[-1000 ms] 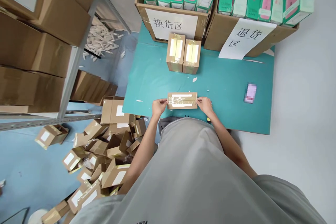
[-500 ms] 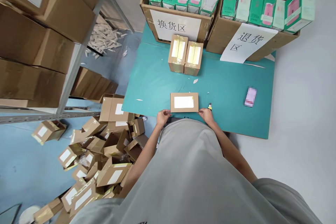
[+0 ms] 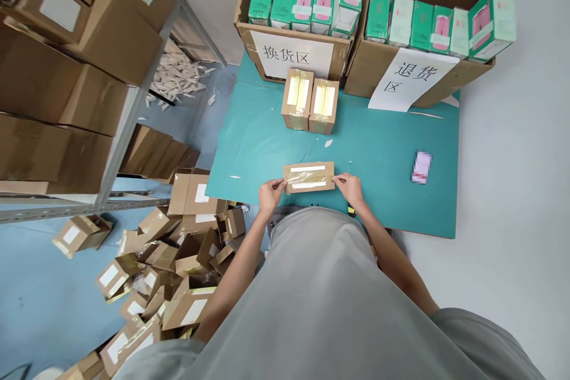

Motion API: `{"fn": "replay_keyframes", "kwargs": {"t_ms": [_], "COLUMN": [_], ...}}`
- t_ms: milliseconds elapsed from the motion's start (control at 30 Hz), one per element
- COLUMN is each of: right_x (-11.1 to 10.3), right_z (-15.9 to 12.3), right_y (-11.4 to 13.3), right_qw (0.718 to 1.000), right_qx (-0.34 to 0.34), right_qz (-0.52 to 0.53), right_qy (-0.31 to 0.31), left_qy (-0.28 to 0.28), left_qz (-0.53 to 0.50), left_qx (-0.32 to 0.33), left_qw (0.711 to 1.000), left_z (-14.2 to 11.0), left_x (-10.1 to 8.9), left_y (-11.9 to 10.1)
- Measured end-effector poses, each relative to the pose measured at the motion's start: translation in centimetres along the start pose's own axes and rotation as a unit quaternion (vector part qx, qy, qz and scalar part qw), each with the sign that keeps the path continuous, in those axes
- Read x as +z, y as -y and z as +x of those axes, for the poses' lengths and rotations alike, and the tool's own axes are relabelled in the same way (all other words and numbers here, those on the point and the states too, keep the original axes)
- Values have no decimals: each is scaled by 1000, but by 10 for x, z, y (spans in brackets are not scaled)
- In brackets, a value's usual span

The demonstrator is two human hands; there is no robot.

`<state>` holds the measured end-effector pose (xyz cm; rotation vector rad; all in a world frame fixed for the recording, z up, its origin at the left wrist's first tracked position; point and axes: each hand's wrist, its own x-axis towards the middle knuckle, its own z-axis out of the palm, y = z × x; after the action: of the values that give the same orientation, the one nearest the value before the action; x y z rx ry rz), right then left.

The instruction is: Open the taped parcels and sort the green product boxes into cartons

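Observation:
A small brown cardboard box (image 3: 309, 177), taped and with white strips on its upper face, lies on the teal mat (image 3: 383, 154) near its front edge. My left hand (image 3: 270, 192) grips the box's left end. My right hand (image 3: 350, 186) grips its right end. Both hands have fingers closed on the box. Two similar taped boxes (image 3: 309, 99) stand upright side by side farther back on the mat.
Two big cartons (image 3: 418, 47) of green-and-pink product boxes stand at the mat's back, each with a paper sign. A blurred pink item (image 3: 421, 167) lies right. A heap of opened small boxes (image 3: 169, 273) covers the floor left, beside shelves of cartons (image 3: 66, 71).
Half a second ago the box lay with its white-label face up and my hands at its near corners. Now it is turned onto its taped face, held at both ends.

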<state>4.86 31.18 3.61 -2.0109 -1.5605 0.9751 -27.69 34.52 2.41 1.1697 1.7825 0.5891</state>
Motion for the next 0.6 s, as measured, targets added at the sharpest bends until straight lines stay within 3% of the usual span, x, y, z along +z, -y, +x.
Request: {"fn": "replay_keyframes", "kwargs": {"t_ms": [233,333,500,600], "right_x": [-2,-7,-18,-21], "right_z": [28,57,115,133], "right_y": [19,24,40,51], "right_qw": [995,994,992,990], "right_qx": [89,94,104,118], "right_qz": [-29,-41,-63,-64], "right_qy": [18,21,35,47], "left_qy": [4,-12,-12,-11], "left_qz": [46,48,41,31], "left_qx": [-21,-22,-84,-89], "left_qw": [999,999,995,995], "left_z": [19,43,95,109], "left_x": [-10,-7,-2,-1], "left_y": [-13,-27,-57,-66]}}
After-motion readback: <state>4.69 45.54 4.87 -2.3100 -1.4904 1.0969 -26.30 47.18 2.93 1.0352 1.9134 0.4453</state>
